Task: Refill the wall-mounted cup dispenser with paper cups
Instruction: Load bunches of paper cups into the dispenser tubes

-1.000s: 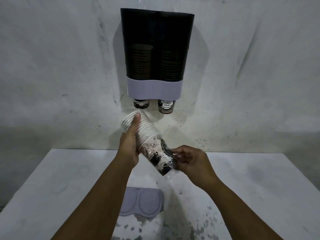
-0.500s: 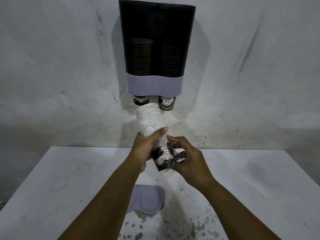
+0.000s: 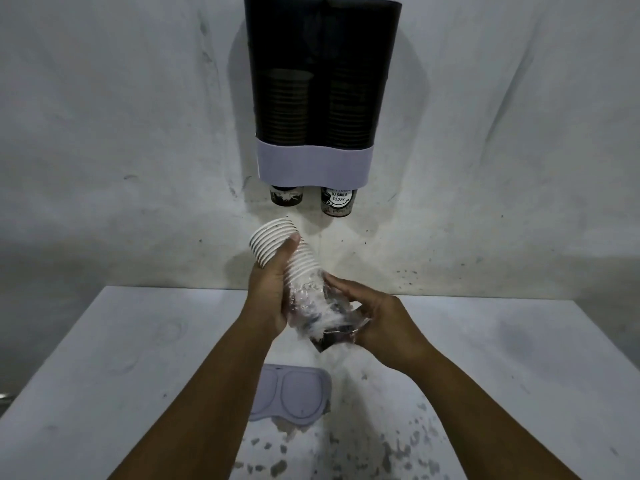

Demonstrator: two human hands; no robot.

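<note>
A dark two-tube cup dispenser with a pale lower band hangs on the wall, cups stacked inside both tubes and one cup bottom poking out under each. Below it, a stack of white paper cups is tilted, rims up to the left. My left hand grips the stack around its middle. A crumpled clear plastic sleeve bunches around the stack's lower end, and my right hand grips that sleeve and the bottom of the stack.
A white table runs beneath my arms, stained at the near middle. The dispenser's pale lid lies flat on it near the centre. A rough grey wall stands behind.
The plastic sleeve has slid down the stack and bunched at its lower end. The stack has tilted back to the left and my left hand has shifted along it.
</note>
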